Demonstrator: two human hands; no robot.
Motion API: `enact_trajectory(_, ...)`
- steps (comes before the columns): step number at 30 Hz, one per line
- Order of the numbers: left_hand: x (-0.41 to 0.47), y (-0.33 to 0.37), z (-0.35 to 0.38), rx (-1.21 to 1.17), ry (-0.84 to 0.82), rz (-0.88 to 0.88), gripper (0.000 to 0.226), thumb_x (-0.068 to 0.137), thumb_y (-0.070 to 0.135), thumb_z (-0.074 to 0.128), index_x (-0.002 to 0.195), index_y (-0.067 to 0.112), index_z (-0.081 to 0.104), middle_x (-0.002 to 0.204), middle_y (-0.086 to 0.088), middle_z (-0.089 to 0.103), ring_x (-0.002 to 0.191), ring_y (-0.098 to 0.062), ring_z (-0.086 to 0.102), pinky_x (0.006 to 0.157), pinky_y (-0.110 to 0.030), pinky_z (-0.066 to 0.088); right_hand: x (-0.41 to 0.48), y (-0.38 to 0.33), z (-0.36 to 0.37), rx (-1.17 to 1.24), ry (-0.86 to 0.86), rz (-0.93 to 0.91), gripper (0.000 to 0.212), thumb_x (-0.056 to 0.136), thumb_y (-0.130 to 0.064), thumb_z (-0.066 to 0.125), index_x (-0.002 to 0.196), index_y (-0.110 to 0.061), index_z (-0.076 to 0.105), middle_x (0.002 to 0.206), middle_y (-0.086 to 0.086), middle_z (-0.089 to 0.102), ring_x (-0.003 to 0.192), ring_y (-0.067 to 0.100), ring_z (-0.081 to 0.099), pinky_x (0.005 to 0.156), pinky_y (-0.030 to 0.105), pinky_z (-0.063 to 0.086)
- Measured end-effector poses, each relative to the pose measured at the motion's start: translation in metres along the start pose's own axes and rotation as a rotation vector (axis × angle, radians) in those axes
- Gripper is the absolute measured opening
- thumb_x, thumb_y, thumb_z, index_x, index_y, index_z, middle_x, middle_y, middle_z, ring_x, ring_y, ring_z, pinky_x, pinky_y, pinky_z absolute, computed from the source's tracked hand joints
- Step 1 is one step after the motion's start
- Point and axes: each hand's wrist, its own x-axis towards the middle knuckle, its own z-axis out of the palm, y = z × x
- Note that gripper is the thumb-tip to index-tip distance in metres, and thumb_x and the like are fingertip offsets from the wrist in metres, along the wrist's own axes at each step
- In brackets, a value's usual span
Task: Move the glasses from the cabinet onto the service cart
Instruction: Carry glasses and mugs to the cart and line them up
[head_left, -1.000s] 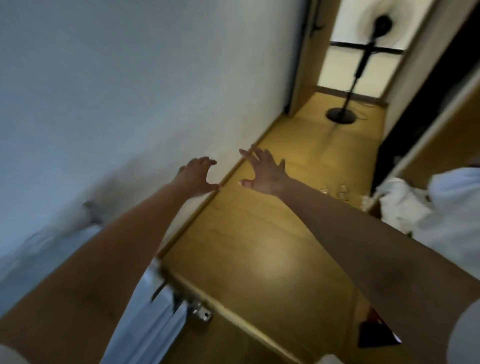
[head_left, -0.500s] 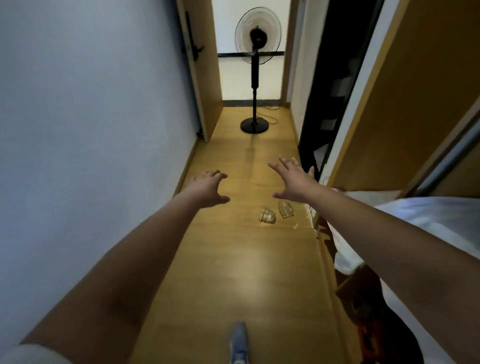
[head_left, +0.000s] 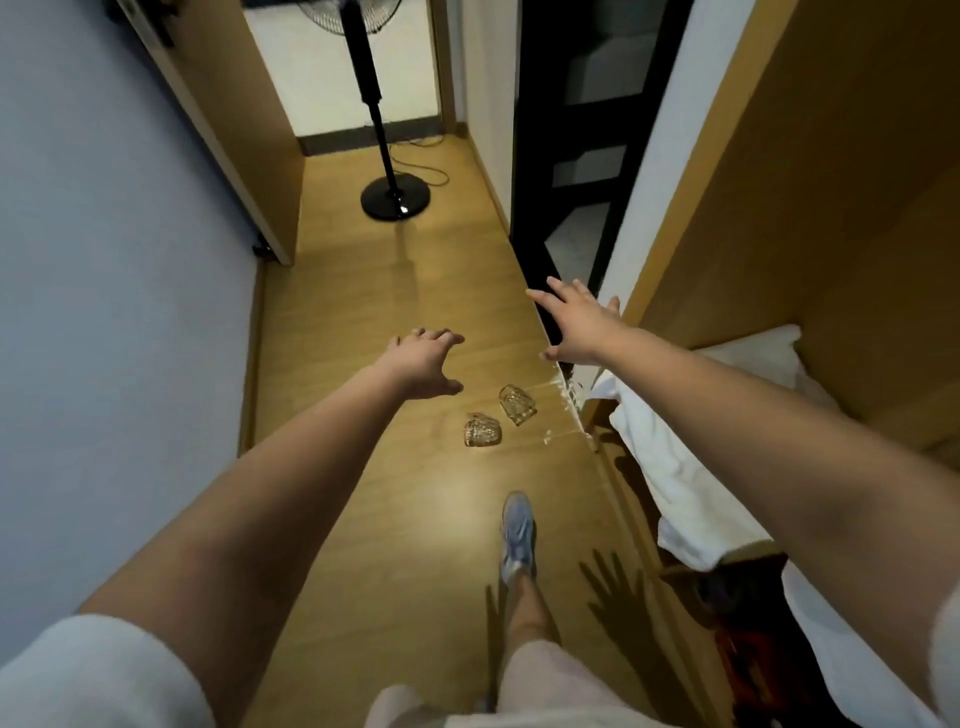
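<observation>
Two clear glasses lie on their sides on the wooden floor: one glass (head_left: 482, 430) nearer me and a second glass (head_left: 517, 403) just beyond it to the right. My left hand (head_left: 427, 364) hovers above and left of them, palm down, fingers loosely spread, holding nothing. Stretched forward at the right, my right hand (head_left: 577, 322) has straight fingers and is empty, near the edge of a wooden cabinet panel (head_left: 810, 218). No service cart is in view.
A narrow hallway runs ahead with a pale wall (head_left: 104, 291) on the left. A black standing fan (head_left: 395, 197) with a cord stands at the far end. White cloth (head_left: 691, 467) lies at the right. My foot in a blue shoe (head_left: 517, 535) steps forward.
The view has swung from the left wall to straight down the hallway and moved closer to the two glasses. My foot has stepped forward. Both hands stay extended and empty.
</observation>
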Motion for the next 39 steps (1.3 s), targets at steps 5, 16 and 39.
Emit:
enact_trajectory(5, 0.115, -0.042, 0.005, -0.008, -0.068, -0.027, 0.077, 0.084, 0.044, 0.065, 0.148, 0.025, 0.025, 0.156, -0.001, 0.025, 0.144, -0.025, 0.019, 0.115, -0.051, 0.018, 0.125, 0.017, 0.019, 0.025, -0.068, -0.024, 0.089, 0.084, -0.035, 0.069, 0.151, -0.036, 0.009, 0.161, -0.004, -0.004, 0.147, 0.027, -0.002, 0.111, 0.064, 0.008)
enact_trajectory(16, 0.311, -0.094, 0.103, -0.238, -0.245, -0.084, 0.076, 0.082, 0.039, 0.069, 0.145, 0.022, 0.031, 0.154, -0.001, 0.029, 0.139, -0.027, 0.031, 0.112, -0.045, 0.028, 0.329, 0.053, 0.13, 0.231, -0.253, 0.078, 0.083, 0.086, -0.035, 0.066, 0.151, -0.031, 0.014, 0.161, -0.001, 0.005, 0.147, 0.025, 0.009, 0.114, 0.057, 0.015)
enact_trajectory(39, 0.516, -0.145, 0.56, -0.841, -0.233, -0.481, 0.093, 0.083, 0.035, 0.071, 0.151, 0.012, 0.013, 0.155, -0.005, 0.024, 0.141, -0.018, 0.025, 0.1, -0.009, 0.018, 0.505, 0.157, 0.643, 0.767, -0.121, 0.793, 0.082, 0.08, -0.038, 0.074, 0.143, -0.011, 0.03, 0.137, 0.008, 0.05, 0.124, 0.023, 0.05, 0.092, 0.021, 0.039)
